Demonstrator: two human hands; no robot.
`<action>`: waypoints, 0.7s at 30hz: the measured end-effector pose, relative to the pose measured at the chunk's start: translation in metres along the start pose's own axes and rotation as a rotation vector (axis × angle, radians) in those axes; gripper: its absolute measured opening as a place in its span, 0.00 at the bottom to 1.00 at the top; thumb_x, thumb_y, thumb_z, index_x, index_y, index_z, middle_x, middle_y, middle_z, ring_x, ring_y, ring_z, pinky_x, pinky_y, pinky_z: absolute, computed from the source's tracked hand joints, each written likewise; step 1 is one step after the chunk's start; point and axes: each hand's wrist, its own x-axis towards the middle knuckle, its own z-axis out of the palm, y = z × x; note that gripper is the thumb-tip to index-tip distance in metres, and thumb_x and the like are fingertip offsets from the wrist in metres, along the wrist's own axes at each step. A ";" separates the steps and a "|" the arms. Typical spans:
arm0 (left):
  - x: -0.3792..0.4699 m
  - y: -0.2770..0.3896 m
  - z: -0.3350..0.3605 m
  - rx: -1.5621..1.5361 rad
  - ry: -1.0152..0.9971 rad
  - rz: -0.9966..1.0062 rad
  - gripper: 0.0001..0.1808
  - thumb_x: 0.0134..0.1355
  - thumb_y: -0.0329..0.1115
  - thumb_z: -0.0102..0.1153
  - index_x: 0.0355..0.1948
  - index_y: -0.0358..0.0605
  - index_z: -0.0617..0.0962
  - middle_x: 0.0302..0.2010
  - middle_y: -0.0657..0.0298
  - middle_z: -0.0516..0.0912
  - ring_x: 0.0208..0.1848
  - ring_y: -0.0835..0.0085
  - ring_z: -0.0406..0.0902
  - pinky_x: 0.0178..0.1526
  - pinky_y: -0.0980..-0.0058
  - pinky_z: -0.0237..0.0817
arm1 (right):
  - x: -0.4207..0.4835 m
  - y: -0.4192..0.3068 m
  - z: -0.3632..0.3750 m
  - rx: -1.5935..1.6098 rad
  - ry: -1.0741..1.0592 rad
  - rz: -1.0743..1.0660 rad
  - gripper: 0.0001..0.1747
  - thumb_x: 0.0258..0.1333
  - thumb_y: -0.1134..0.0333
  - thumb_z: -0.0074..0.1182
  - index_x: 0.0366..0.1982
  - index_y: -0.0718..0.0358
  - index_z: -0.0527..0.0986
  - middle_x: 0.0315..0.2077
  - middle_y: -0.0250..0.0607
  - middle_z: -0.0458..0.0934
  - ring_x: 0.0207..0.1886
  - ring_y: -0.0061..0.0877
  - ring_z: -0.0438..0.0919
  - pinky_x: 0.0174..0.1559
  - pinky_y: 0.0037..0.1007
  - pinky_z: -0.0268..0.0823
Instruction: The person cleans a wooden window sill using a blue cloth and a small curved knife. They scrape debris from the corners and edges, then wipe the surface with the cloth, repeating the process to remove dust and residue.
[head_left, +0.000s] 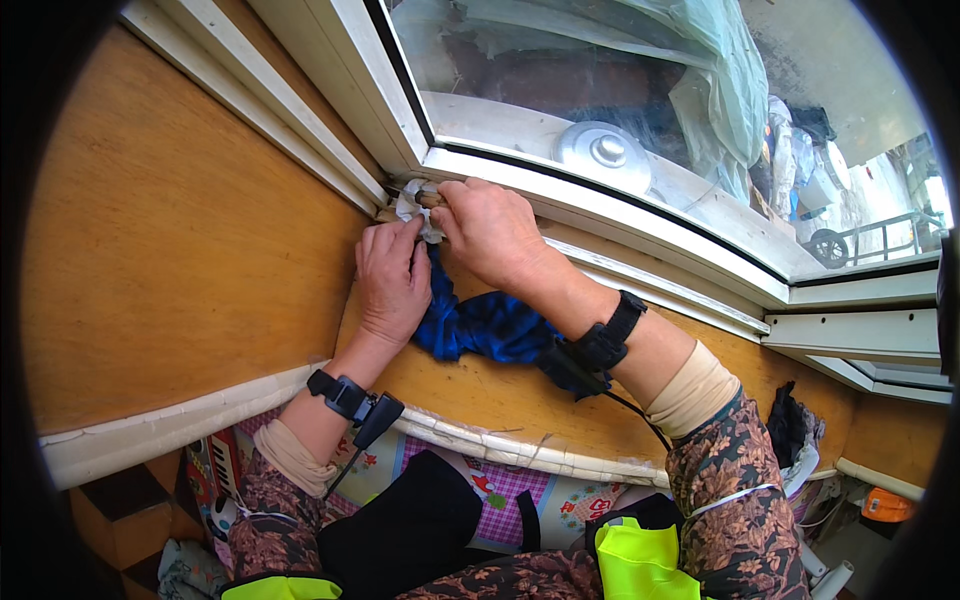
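Observation:
In the corner of a white sliding-window track (660, 274), a crumpled white tissue or cloth (412, 202) is pressed against the frame. My right hand (491, 229) grips a thin tool by its wooden handle (430, 199); the tool's dark tip reaches towards the corner over the white wad. My left hand (394, 274) touches the wad's lower edge with its fingertips, and whether it pinches it I cannot tell. Below the hands, a crumpled blue and black cloth (487, 326) lies on the wooden sill (465, 382).
A brown wooden panel (187, 247) rises at the left. The window pane stands above, with a metal pot lid (604, 154) and plastic sheeting (720, 97) behind it. A dark cloth (786, 427) lies at the sill's right end. Pale trim (517, 450) edges the sill.

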 end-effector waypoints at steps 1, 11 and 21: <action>0.000 0.000 0.000 0.003 -0.001 0.003 0.16 0.59 0.25 0.58 0.50 0.39 0.81 0.42 0.56 0.79 0.48 0.56 0.73 0.53 0.61 0.63 | 0.000 0.001 0.000 -0.001 0.001 0.003 0.13 0.64 0.61 0.53 0.40 0.64 0.78 0.34 0.53 0.80 0.40 0.51 0.80 0.44 0.48 0.72; 0.004 0.003 -0.002 -0.014 0.014 -0.012 0.18 0.60 0.26 0.57 0.52 0.39 0.80 0.43 0.55 0.79 0.49 0.54 0.73 0.55 0.61 0.64 | -0.062 0.008 -0.041 0.191 0.118 0.034 0.10 0.59 0.66 0.57 0.40 0.62 0.76 0.33 0.48 0.79 0.41 0.48 0.79 0.43 0.46 0.71; 0.012 -0.003 -0.006 -0.201 0.153 -0.067 0.05 0.59 0.21 0.52 0.37 0.39 0.76 0.39 0.52 0.78 0.44 0.52 0.74 0.49 0.60 0.68 | -0.126 0.018 -0.084 0.130 -0.209 -0.134 0.15 0.54 0.70 0.60 0.45 0.62 0.78 0.37 0.47 0.77 0.43 0.44 0.76 0.46 0.41 0.68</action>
